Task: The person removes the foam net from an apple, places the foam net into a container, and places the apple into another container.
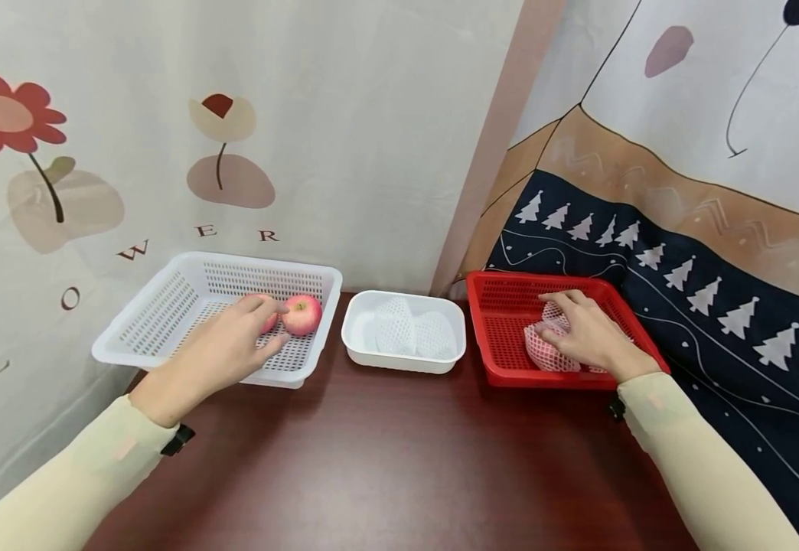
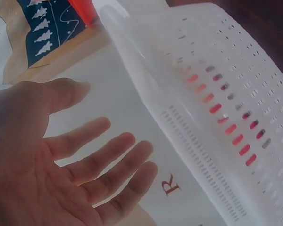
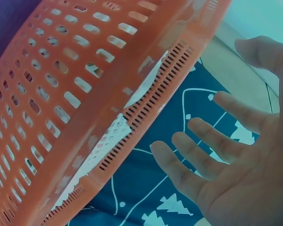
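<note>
1. Left hand (image 1: 223,342) hovered, relaxed and grasping nothing, by two apples (image 1: 303,315) in the white basket (image 1: 158,306), ten o'clock.
2. Right hand (image 1: 584,330), likewise unclenched, hung above pink nets (image 1: 544,355) in the red basket (image 1: 499,325), two o'clock.
3. White tray (image 1: 402,362) sat at twelve o'clock.

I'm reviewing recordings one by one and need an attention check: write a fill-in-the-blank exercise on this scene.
The left basket, nearest the left hand, is coloured ____.
The right basket, nearest the right hand, is coloured ____.
The white tray sits ____ the two baskets.
The number of apples visible in the head view is ____.
Missing words: white; red; between; two.
</note>
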Tool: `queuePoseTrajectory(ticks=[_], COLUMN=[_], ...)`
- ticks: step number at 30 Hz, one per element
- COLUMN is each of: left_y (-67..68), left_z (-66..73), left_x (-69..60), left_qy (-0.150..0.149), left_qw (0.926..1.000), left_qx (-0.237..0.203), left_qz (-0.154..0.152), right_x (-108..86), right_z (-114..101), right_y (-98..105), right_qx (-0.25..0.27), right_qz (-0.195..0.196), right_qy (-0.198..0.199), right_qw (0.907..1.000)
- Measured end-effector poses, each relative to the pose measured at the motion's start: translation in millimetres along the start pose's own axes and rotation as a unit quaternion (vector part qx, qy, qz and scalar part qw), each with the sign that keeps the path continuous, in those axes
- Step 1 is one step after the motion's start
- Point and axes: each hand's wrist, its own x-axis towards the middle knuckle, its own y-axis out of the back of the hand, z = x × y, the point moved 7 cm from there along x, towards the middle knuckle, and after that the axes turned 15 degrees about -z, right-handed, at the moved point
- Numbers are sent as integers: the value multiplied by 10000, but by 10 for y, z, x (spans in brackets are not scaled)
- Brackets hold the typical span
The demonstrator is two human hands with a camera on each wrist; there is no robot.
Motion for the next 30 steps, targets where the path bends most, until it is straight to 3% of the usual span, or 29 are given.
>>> queuePoseTrajectory(ticks=[14, 30], left_y=[-83, -202], left_z=[205, 398], left_x=[-42, -112], left_qy=[-30, -270], left_qw=[9999, 9995], left_qx=[43, 104], left_qz=[-116, 80], right_x=[124, 289], right_z=[150, 173], right_y=[-14, -47], right_qx=[-155, -405], right_qz=[-388, -1073], right_qy=[-141, -215], right_qw=[9990, 9932])
